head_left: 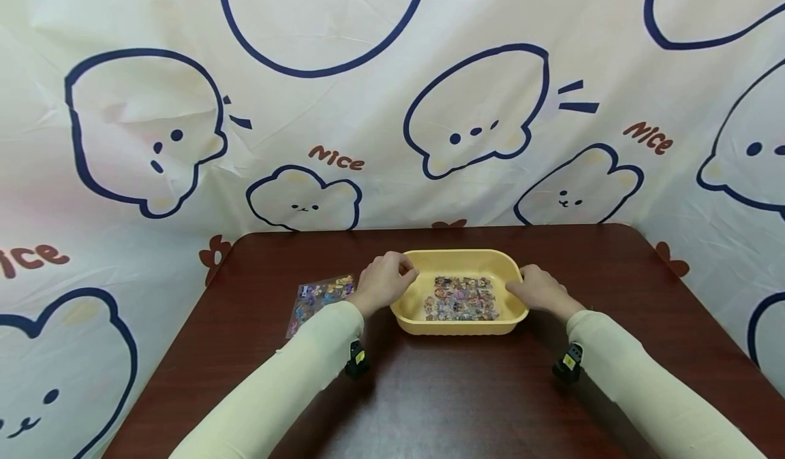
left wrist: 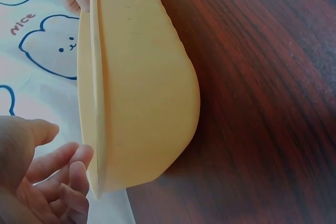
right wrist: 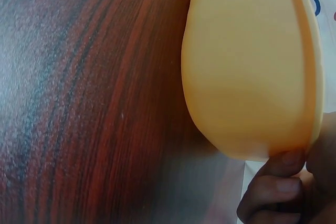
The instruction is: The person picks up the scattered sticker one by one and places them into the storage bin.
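A yellow plastic basin (head_left: pixel 460 327) sits on the dark wooden table, its long side toward me. Inside lies a patch of small colourful cartoon stickers (head_left: pixel 463 299), seemingly on a clear sheet. My right hand (head_left: pixel 541 290) pinches the basin's right rim, thumb over the inner side; in the right wrist view its curled fingers (right wrist: pixel 286 163) press the outside beneath the lip. At the left rim is my left hand (head_left: pixel 383 283). The left wrist view shows its thumb and loosely bent fingers (left wrist: pixel 79 177) apart, fingertips near or touching the rim without gripping it.
Left of the basin, a transparent sheet with colourful cartoon figures (head_left: pixel 313 302) lies flat, partly behind my left forearm. A white curtain (head_left: pixel 380 125) printed with blue-outlined bears surrounds the table (head_left: pixel 454 404). Each wrist wears a black strapped device (head_left: pixel 357 359).
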`<state>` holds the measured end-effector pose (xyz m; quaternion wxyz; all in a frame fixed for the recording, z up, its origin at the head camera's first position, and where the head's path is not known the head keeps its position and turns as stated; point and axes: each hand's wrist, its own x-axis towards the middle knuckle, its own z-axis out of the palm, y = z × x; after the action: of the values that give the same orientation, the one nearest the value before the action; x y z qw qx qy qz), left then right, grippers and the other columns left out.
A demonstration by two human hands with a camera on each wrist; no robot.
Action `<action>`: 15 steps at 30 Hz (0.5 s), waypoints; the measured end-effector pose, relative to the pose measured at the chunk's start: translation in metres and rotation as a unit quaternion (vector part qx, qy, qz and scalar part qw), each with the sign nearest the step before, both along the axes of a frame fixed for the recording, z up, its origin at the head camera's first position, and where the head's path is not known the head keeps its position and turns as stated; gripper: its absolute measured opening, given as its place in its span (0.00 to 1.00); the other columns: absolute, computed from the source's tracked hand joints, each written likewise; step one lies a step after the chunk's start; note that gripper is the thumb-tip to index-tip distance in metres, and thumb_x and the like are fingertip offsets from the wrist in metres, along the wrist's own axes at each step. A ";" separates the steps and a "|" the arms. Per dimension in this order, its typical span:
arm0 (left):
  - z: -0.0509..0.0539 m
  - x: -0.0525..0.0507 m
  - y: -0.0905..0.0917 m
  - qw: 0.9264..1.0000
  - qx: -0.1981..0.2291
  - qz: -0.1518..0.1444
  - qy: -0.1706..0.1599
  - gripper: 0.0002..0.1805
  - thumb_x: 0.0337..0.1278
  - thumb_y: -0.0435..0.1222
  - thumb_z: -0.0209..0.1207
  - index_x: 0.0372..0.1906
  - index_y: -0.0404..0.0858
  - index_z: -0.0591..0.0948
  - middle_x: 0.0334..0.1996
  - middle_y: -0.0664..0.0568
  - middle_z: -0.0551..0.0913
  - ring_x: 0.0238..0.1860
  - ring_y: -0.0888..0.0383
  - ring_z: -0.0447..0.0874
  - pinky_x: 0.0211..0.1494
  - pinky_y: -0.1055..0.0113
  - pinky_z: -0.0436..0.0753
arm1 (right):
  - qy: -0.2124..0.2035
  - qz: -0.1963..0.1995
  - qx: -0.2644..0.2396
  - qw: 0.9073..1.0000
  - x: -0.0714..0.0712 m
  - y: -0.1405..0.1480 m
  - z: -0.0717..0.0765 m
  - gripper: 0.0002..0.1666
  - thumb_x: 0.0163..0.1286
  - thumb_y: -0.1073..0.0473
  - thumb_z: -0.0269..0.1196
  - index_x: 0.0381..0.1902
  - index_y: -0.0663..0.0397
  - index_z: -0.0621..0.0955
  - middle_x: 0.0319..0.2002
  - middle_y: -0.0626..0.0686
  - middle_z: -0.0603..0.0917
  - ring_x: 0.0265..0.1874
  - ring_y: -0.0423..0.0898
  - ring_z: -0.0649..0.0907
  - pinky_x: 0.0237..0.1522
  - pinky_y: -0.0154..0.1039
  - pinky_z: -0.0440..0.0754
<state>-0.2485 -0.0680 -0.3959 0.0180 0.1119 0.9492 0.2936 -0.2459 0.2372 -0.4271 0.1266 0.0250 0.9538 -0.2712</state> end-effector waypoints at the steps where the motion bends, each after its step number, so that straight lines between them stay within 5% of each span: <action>1: 0.001 0.000 0.000 1.000 0.001 -0.001 0.001 0.11 0.70 0.44 0.59 0.43 0.43 0.87 0.40 0.53 0.89 0.29 0.60 0.81 0.29 0.66 0.75 | 0.000 0.000 0.000 1.000 0.000 0.000 0.000 0.22 0.73 0.51 0.54 0.48 0.66 0.80 0.24 0.52 0.83 0.20 0.43 0.83 0.26 0.38 0.77; 15: 0.005 0.005 -0.009 1.000 0.018 0.006 0.016 0.11 0.70 0.43 0.58 0.44 0.43 0.88 0.40 0.53 0.89 0.29 0.60 0.80 0.29 0.66 0.74 | -0.002 0.004 0.002 1.000 -0.001 0.001 0.000 0.22 0.73 0.51 0.54 0.49 0.66 0.80 0.24 0.52 0.83 0.20 0.43 0.83 0.25 0.38 0.77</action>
<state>-0.2439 -0.0769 -0.3908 -0.0007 0.1108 0.9446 0.3089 -0.2467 0.2383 -0.4269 0.1294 0.0214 0.9541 -0.2691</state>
